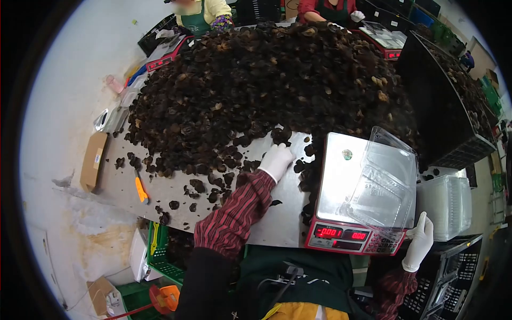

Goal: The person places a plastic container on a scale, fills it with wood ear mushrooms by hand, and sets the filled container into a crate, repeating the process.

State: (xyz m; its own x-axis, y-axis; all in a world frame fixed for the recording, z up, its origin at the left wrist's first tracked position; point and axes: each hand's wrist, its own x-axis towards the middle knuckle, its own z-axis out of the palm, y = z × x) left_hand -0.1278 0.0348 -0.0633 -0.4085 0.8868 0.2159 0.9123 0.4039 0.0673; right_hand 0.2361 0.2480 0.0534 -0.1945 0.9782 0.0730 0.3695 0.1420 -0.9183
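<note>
Orange-handled knife [141,190] lies at 9 o'clock, apparently laid aside from the working hands. Dark, curled, leathery pieces [266,85] heap at 12, seemingly for easy reach. The white-gloved left hand [277,161] curls down at their near edge; its grip is hidden. At 3, a red-and-silver scale [337,160] bears a clear plastic container [385,186], likely to support it. Beside its near corner, the white-gloved right hand [419,244] is partly open, contact unclear.

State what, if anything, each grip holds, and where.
Left grip: at dark pieces; right grip: by the scale's clear container; whether either holds cannot be told.
</note>
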